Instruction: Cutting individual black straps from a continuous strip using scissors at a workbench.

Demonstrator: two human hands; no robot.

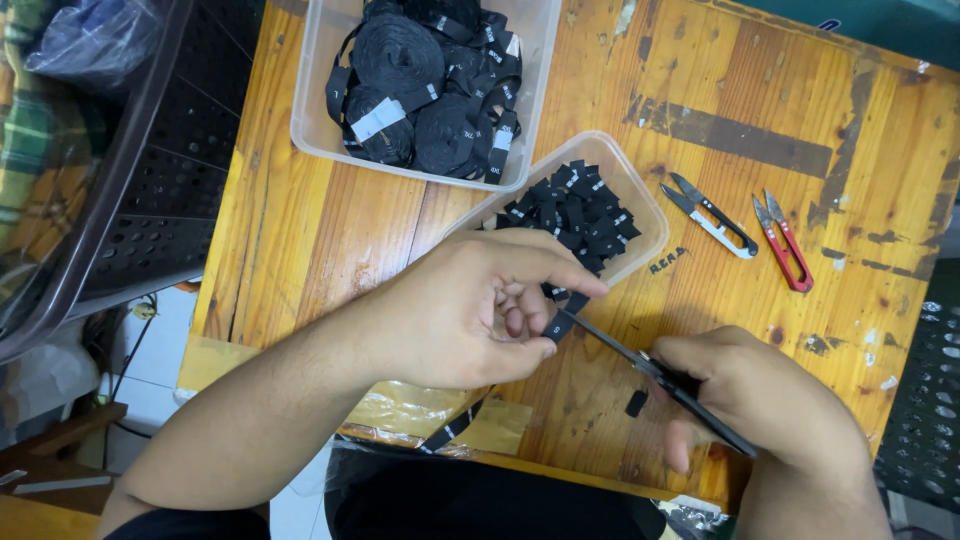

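Nearby, tub (640, 215) of black labels (575, 212)

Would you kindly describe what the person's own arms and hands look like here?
Both forearms are bare: no sleeves, gloves, watch or rings show. The left hand and right hand have short, plain nails. Dark clothing shows at the bottom edge, near the left elbow.
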